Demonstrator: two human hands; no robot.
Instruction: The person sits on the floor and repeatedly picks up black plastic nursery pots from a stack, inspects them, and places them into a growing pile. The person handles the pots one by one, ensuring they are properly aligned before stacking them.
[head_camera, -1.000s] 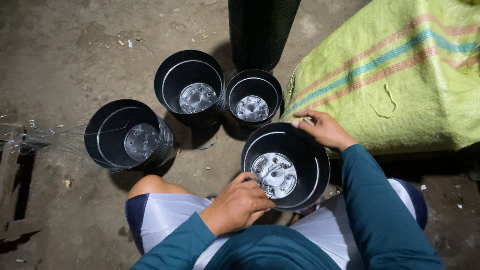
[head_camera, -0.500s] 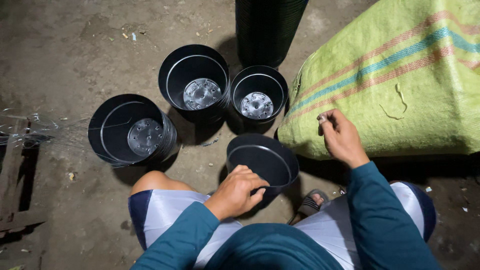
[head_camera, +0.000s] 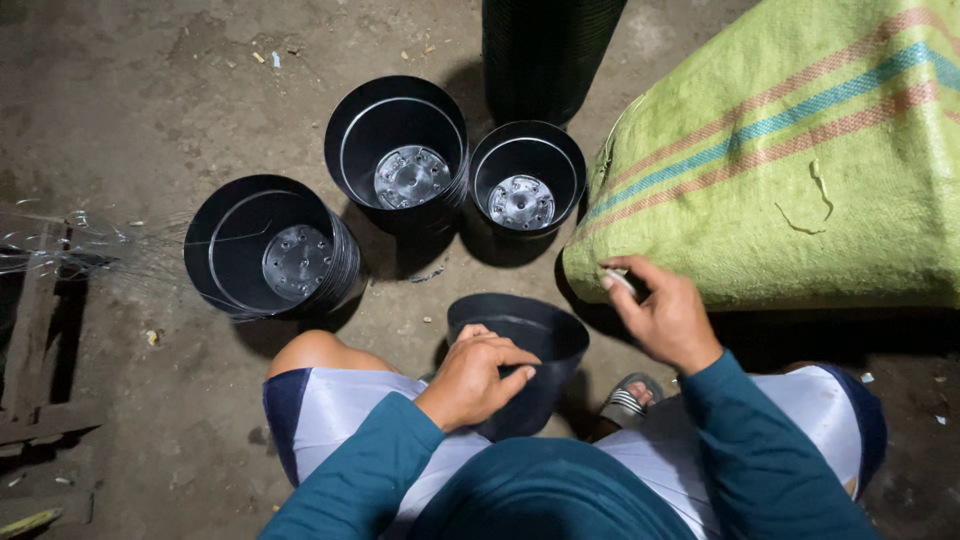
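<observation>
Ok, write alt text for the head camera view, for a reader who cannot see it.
Seen from above, a crouching person's left hand grips the rim of a black plastic pot between their knees, while the right hand is raised beside a green woven sack. Three more black pot stacks stand on the dirty concrete floor ahead.

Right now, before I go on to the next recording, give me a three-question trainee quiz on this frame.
1. True or false: the left hand grips the rim of a black pot.
2. How many other pot stacks stand open-mouthed on the floor beyond it? A) two B) three C) five
3. What lies beside the right hand?

Key: 1 true. 2 B. 3 a green striped sack; the hand pinches something small and pale, too small to identify.
</observation>
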